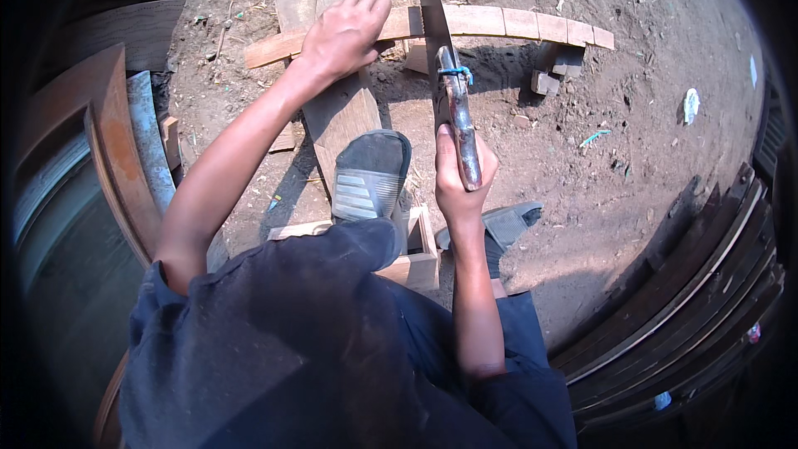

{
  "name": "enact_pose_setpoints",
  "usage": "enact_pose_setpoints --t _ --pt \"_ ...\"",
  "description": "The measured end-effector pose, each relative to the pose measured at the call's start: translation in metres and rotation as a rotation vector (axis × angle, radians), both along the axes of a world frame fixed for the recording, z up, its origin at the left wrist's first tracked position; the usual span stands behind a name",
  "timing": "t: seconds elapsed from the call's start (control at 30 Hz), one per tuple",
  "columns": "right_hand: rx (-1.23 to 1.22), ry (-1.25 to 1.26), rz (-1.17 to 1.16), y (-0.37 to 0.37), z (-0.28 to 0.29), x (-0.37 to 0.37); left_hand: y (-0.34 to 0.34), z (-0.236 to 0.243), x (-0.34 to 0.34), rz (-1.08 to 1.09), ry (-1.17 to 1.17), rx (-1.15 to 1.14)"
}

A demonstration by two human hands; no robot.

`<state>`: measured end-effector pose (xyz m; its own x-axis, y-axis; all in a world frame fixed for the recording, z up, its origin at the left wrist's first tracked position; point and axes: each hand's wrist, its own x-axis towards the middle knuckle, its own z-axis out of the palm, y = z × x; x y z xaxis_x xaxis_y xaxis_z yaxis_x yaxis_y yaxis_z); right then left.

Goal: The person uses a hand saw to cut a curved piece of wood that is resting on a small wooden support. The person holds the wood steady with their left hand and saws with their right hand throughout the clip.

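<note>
Sawing with right hand (461, 179) clenched on handsaw (440, 58), left hand (342, 33) pressing curved plank (499, 23) beside the blade; one slip nicks those fingers

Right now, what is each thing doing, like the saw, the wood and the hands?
Left hand: pressed flat on the curved wooden strip.
Right hand: closed around the saw handle.
Saw: blade crossing the strip.
Curved wooden strip: lying across a plank, its far end on blocks.
Plank: lying on the dirt, pinned by a shoe.
Shoe: planted on the plank.
</note>
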<state>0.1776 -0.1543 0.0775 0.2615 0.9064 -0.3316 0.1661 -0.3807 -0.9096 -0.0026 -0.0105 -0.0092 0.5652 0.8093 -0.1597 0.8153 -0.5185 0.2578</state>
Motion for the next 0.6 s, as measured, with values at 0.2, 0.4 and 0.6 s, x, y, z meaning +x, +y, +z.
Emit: enact_pose_setpoints --t 0.2,0.4,0.6 --pt "-0.048 -0.22 0.121 -0.071 0.017 0.004 -0.003 0.004 -0.002 0.043 0.002 -0.029" --pt "-0.002 -0.077 0.061 -0.045 0.005 -0.001 -0.003 0.001 -0.002 0.014 -0.056 0.018" --pt "0.002 -0.095 0.021 -0.037 0.006 -0.012 -0.001 -0.001 0.0 0.016 -0.035 0.011"
